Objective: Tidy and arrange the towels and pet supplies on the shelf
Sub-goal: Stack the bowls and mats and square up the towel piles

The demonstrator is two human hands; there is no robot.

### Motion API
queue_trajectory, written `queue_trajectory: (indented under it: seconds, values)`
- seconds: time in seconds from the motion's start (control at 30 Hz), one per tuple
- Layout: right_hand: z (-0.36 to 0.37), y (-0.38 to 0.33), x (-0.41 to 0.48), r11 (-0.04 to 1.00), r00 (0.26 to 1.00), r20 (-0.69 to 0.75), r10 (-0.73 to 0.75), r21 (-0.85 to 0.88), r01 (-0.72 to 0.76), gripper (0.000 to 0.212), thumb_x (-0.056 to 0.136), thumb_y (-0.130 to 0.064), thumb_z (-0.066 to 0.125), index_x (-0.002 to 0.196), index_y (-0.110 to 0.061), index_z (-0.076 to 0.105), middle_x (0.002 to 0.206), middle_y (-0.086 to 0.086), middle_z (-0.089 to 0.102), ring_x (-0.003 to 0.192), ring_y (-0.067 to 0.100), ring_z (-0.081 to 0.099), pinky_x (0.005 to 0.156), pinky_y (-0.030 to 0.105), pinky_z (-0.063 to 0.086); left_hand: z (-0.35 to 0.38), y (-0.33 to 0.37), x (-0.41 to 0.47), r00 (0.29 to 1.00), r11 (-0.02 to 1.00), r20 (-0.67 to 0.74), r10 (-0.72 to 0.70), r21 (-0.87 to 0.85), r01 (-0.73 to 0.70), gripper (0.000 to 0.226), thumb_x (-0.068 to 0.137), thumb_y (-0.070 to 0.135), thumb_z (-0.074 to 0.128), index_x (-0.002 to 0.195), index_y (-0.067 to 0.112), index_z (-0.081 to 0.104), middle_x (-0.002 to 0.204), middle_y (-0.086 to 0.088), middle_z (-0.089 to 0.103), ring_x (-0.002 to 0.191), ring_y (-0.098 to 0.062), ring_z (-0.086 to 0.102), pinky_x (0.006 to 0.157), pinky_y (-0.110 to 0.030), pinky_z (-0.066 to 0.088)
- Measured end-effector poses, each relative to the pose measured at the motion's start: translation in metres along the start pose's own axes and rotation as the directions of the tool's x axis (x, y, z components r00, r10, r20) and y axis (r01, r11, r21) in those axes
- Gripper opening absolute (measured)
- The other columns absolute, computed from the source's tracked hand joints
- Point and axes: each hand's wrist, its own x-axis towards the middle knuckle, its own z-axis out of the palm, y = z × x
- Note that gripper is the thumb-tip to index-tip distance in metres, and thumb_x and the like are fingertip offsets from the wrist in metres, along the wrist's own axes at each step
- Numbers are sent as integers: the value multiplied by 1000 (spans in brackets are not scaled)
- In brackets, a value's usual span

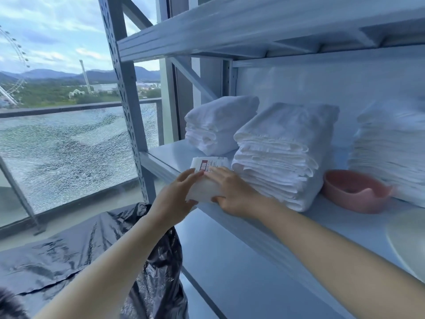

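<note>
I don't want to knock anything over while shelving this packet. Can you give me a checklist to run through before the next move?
1. Grip on the white packet: ok, the left hand and right hand both hold it.
2. Packet's near end supported by the shelf: cannot tell, the hands cover it.
3. Room behind the packet: ok, bare shelf runs back to the left towel stack.
4. Gap to the middle towel stack: cannot tell, the right hand hides it.
5. Pink bowl out of the way: ok, it sits on the far side of the middle towel stack.
</note>
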Motion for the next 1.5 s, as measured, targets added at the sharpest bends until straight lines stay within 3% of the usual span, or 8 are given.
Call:
queue_trajectory:
  seconds: [0.2,0.5,0.77,0.9,1.03,1.2,1.3,1.5]
  values:
    - [7,-32,-49,999,993,-112,-21,-30,18,85,75,-30,75,145,-19,29,151,4,28,140,19,22,114,25,14,-20,11,-54,994,994,-16,104,-32,-104,68,87,16,62,144,31,28,150,12,27,120,-22,50,93,-33,44]
    - [5,-88,-118,998,900,-430,-68,-29,61,58,65,-2,71,122,-7,59,119,11,63,111,29,57,97,28,41,-44,40,-127,978,977,-114,174,-105,-186,59,87,12,60,140,25,38,144,8,38,116,-21,52,93,-29,41]
    - [-20,-94,-214,986,841,-540,-11,-145,-79,61,56,2,78,115,-2,63,115,15,64,107,34,60,100,22,32,-39,101,-163,922,906,-185,340,-197,-374,51,81,9,66,127,27,53,135,12,47,101,-19,59,81,-29,50]
    - [-50,-87,-268,974,812,-580,60,-143,-174,62,62,-3,78,121,-5,60,124,13,60,116,31,55,104,28,35,-39,155,-167,866,842,-260,428,-233,-486,50,77,5,68,121,26,57,129,14,51,92,-17,61,72,-23,44]
    - [-83,-76,-332,947,768,-628,128,-153,-282,60,66,-9,75,123,-10,59,127,9,57,119,26,52,104,26,35,-30,215,-170,771,746,-327,546,-230,-625,52,74,5,70,119,27,57,125,14,51,88,-19,60,67,-26,49]
    - [-130,-58,-421,900,711,-684,164,-191,-391,52,69,-20,71,119,-10,61,124,7,57,115,20,50,102,23,36,-16,308,-177,641,590,-399,656,-258,-765,49,72,3,71,115,23,61,121,9,56,96,-18,59,73,-26,50]
    - [-160,-45,-480,863,681,-706,196,-205,-461,54,69,-21,77,119,-9,61,125,7,56,116,18,46,102,18,31,-7,373,-185,601,542,-402,691,-263,-798,50,68,1,71,113,22,63,119,7,58,93,-16,57,70,-24,47]
    - [-219,-8,-599,832,638,-708,304,-128,-539,62,70,-29,80,126,-16,58,131,1,53,121,13,45,104,26,34,26,509,-207,568,466,-408,715,-327,-822,51,69,-4,66,114,20,62,122,7,56,83,-22,62,70,-29,52]
